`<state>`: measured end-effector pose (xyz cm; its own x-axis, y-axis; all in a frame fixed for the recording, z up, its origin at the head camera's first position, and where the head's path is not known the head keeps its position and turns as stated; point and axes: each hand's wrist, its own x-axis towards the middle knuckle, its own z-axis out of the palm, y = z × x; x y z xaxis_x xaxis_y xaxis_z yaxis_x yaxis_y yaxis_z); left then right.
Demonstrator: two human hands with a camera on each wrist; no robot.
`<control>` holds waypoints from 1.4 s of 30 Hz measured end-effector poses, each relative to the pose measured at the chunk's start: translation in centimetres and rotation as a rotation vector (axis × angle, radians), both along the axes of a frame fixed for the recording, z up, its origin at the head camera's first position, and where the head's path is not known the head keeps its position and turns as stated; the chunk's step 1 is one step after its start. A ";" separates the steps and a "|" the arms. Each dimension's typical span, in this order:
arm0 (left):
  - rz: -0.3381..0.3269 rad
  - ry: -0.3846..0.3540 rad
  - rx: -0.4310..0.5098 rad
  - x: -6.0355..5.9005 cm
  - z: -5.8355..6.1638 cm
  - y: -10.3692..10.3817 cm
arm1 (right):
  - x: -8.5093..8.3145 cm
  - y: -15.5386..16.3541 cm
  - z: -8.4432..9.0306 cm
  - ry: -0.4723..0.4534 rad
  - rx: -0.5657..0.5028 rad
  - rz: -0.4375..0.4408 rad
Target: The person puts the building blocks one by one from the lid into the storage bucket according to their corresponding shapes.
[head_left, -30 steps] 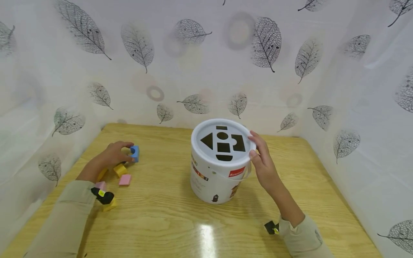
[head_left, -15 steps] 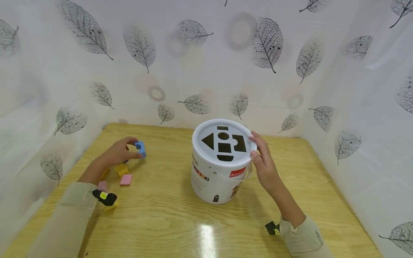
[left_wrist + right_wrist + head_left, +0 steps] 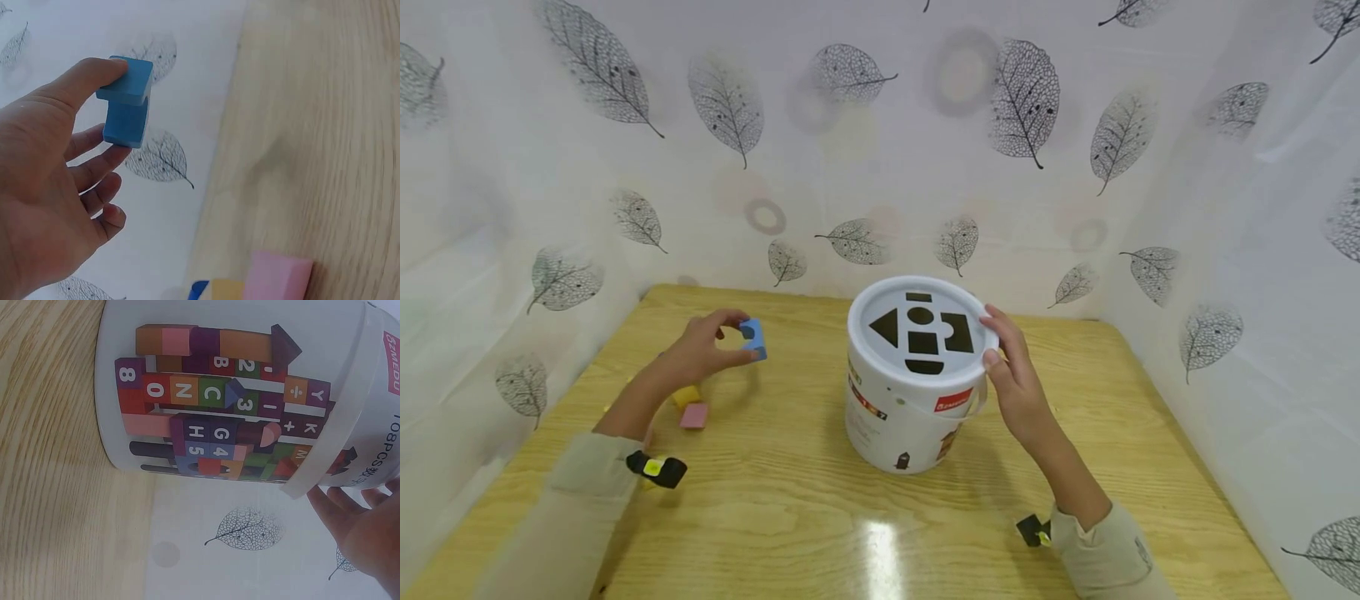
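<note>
Between thumb and fingers, my left hand (image 3: 703, 346) pinches a blue arch block (image 3: 758, 340) with a rounded notch, lifted over the table on the left. The left wrist view shows the thumb on one end of the arch block (image 3: 127, 122) and fingertips at the other. A white toy bucket (image 3: 876, 433) stands upright right of centre. Its lid (image 3: 955, 302) has dark cut-outs: triangle, circle, rectangles, a notched shape and a rounded one. My right hand (image 3: 1017, 383) grips the bucket's rim on the right side; some fingers are partly hidden in the right wrist view.
A pink block (image 3: 694, 416) and a yellow block (image 3: 686, 395) lie under the left forearm, which partly hides other pieces. A thin handle (image 3: 976, 407) hangs on the bucket's side. Leaf-patterned sheeting (image 3: 865, 150) surrounds the wooden table (image 3: 790, 517).
My left hand has carried the blue arch block up and to the right, away from the other blocks. My right hand stays on the bucket's rim, and the bucket has not moved.
</note>
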<state>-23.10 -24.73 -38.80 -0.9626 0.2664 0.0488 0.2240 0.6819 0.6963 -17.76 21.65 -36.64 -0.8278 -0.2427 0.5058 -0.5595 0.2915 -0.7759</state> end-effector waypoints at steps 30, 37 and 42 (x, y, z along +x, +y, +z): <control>-0.181 0.177 0.107 1.0 9.1 9.0 | -0.1 0.0 0.0 -0.010 0.003 0.007; -0.234 0.188 0.123 1.1 10.5 11.3 | -0.1 0.0 0.1 -0.007 0.002 0.014; -0.283 0.180 0.135 0.9 10.7 13.0 | -0.1 0.0 -0.1 -0.006 -0.005 0.017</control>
<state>-22.16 -11.71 -28.14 -0.8245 0.5004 0.2640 0.5180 0.4800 0.7080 -17.85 21.66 -36.70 -0.8268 -0.2541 0.5018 -0.5594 0.2786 -0.7807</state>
